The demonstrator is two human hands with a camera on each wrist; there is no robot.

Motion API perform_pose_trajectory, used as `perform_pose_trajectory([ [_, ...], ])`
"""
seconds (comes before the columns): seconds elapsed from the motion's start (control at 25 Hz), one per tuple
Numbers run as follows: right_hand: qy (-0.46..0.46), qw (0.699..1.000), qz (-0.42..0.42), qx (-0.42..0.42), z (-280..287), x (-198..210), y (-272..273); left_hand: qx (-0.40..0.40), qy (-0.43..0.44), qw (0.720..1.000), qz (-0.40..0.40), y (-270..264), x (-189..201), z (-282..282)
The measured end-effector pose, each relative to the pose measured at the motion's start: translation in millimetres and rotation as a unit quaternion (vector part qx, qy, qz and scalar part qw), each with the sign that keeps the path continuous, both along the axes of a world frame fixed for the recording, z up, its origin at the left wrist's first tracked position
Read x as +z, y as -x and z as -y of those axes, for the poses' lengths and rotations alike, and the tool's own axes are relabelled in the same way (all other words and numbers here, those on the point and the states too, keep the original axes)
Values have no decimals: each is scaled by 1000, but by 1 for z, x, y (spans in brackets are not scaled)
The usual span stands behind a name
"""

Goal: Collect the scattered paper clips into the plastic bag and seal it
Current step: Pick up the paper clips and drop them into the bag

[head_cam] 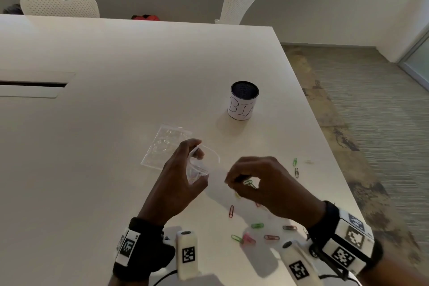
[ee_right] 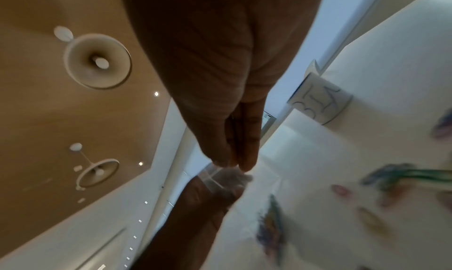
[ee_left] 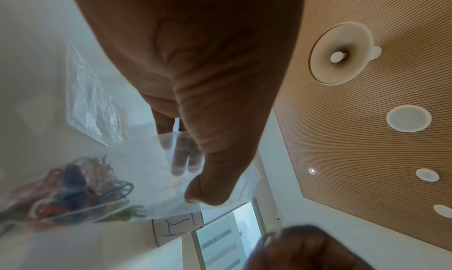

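Observation:
My left hand [head_cam: 196,163] grips a small clear plastic bag [head_cam: 197,170] just above the white table [head_cam: 116,123], with the bag's mouth held apart toward the right. In the left wrist view, a heap of coloured paper clips [ee_left: 73,193] lies inside the bag [ee_left: 151,177]. My right hand [head_cam: 239,181] hovers just right of the bag's mouth and pinches a green paper clip [head_cam: 249,183]. Loose paper clips lie on the table below and to the right of the hands: a red one [head_cam: 231,211], a green one [head_cam: 257,225] and a pink one [head_cam: 248,238].
A second clear bag [head_cam: 166,145] lies flat on the table behind my left hand. A black mesh cup with a white "BIN" label [head_cam: 244,100] stands farther back on the right. The table's right edge [head_cam: 325,137] runs close to the clips. Two white chairs stand behind the table.

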State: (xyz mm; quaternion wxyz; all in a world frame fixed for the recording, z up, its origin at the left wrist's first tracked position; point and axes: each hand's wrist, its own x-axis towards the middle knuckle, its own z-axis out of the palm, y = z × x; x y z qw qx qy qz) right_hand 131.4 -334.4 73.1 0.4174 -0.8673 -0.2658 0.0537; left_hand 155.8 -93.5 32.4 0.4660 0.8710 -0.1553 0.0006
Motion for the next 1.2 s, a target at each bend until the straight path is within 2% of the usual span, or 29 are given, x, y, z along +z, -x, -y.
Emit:
perform_pose_trajectory([
  [0.16, 160, 980, -68, 93, 14, -28, 17, -3, 6, 1000, 0, 0, 0, 2],
  [0.32, 231, 958, -15, 172, 9, -51, 28, -12, 6, 1000, 2, -1, -2, 2],
  [0.44, 236, 949, 5, 209, 13, -56, 27, -8, 1, 1000, 4, 0, 0, 1],
  [0.56, 221, 952, 7, 210, 21, -57, 23, -6, 8, 1000, 7, 0, 2, 1],
  [0.92, 225, 967, 29, 116, 39, -45, -6, -1, 14, 1000, 12, 1, 0, -1],
  [1.0, 229, 964, 0, 132, 44, -39, 1, 2, 14, 1000, 12, 1, 0, -1],
  [1.12, 274, 938, -89, 196, 54, -36, 15, 3, 12, 1000, 9, 2, 0, -2],
  [1.2, 286, 926, -134, 207, 62, -38, 20, 0, 15, 1000, 8, 2, 0, -1],
])
